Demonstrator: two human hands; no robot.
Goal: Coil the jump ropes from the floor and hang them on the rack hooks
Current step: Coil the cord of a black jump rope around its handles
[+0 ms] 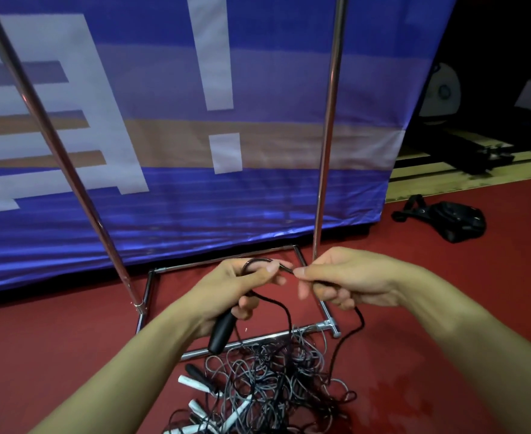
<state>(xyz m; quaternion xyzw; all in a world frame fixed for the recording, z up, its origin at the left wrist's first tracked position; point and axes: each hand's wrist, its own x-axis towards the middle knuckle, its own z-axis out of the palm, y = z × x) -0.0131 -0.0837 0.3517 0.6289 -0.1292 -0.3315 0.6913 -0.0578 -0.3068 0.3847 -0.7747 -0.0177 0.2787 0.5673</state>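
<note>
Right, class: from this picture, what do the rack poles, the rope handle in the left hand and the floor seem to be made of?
Rack poles: probably chromed or polished steel, since they show bright streaks of reflected light.
Rope handle in the left hand: smooth black, likely plastic or rubber, with a dull sheen.
Floor: red and matt, possibly rubber or vinyl sports flooring.

The floor is dark red. On it lies a tangle of ropes in black and grey, with white handles and a black one among them. The handle in the left hand is black, as is its cord. The rack is shiny silver metal. Behind it hangs a banner, blue and violet with a tan band and large white blocky shapes. A black bag lies farther right.
</note>
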